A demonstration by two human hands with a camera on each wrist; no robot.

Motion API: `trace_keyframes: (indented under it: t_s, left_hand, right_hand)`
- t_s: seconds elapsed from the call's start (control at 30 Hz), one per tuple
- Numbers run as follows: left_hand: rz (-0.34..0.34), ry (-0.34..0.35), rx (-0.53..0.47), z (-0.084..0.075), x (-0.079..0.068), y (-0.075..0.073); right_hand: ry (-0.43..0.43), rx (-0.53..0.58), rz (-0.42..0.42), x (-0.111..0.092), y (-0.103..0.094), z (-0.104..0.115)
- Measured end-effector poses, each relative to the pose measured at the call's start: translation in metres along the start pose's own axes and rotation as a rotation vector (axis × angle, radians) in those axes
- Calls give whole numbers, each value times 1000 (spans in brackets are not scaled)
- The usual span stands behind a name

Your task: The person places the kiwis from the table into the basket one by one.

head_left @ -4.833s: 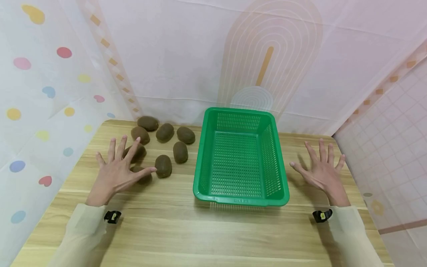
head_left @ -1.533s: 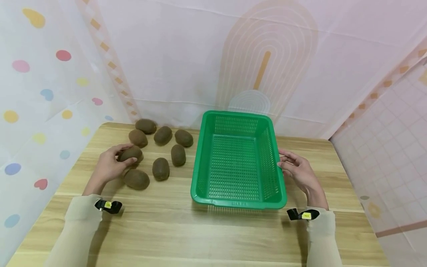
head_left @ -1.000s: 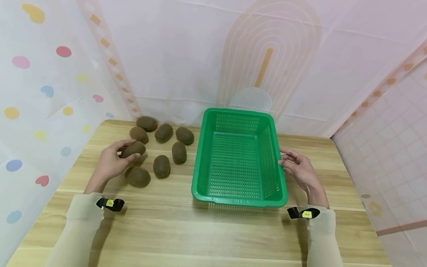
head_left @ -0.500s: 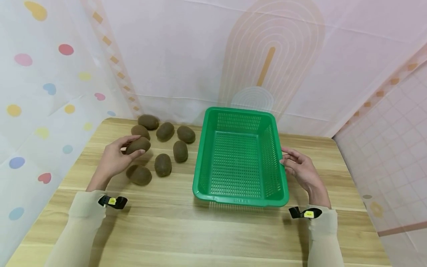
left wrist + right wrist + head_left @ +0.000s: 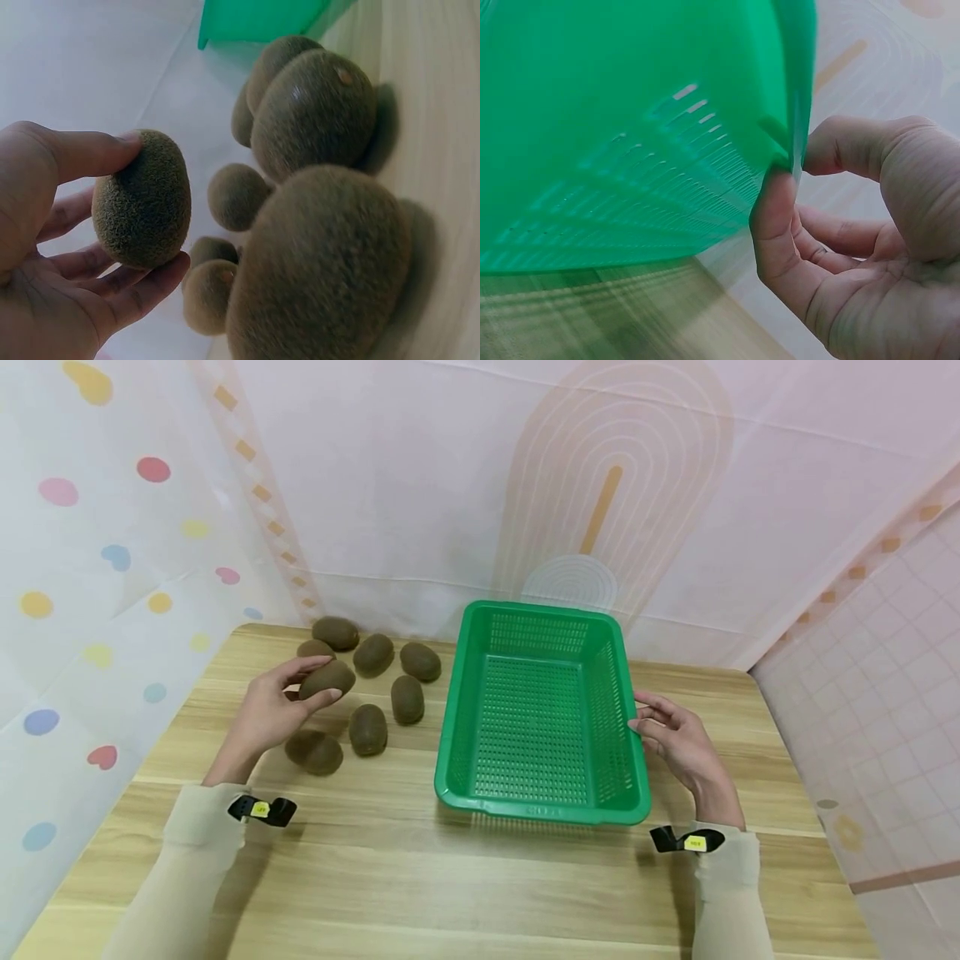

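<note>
My left hand [image 5: 272,717] grips a brown fuzzy kiwi [image 5: 327,680] between thumb and fingers. In the left wrist view this kiwi [image 5: 144,201] is held up off the table, apart from the other kiwis [image 5: 322,262]. With thumb and fingers my right hand [image 5: 681,745] pinches the right rim of a green plastic basket [image 5: 542,814]. The right wrist view shows the thumb on one side of the rim [image 5: 801,90] and the index finger beneath it. Nothing lies inside the basket, whose floor and walls are slotted.
Several kiwis [image 5: 368,730] lie loose on the wooden table [image 5: 360,877], left of the basket. One kiwi [image 5: 315,753] rests nearest the left wrist, in the hand's shadow. Patterned cloth [image 5: 405,485] stands behind the table and along both sides.
Both hands were spread open at first. The left then took hold of a kiwi and has lifted it rightward and away from me; the right took hold of the basket's rim and stays there.
</note>
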State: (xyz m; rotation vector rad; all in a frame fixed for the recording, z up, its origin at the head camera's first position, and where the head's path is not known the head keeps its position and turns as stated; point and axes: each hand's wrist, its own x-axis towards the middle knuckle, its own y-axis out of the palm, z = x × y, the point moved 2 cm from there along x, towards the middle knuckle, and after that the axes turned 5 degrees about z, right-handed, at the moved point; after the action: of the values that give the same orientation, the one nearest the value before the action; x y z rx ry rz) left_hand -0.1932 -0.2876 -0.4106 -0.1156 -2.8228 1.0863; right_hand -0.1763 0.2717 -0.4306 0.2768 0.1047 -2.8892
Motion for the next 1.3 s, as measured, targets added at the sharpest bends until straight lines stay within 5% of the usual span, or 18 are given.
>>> trace_keyframes:
  t_s: [0.8, 1.13, 1.3]
  left_hand:
    - [17, 31, -143, -48, 9, 16]
    - [25, 123, -223, -63, 14, 26]
    - [35, 94, -235, -68, 15, 30]
  right_hand:
    - [7, 7, -1, -1, -1, -1]
    - [16, 18, -4, -1, 0, -1]
    - [15, 26, -1, 0, 1, 0]
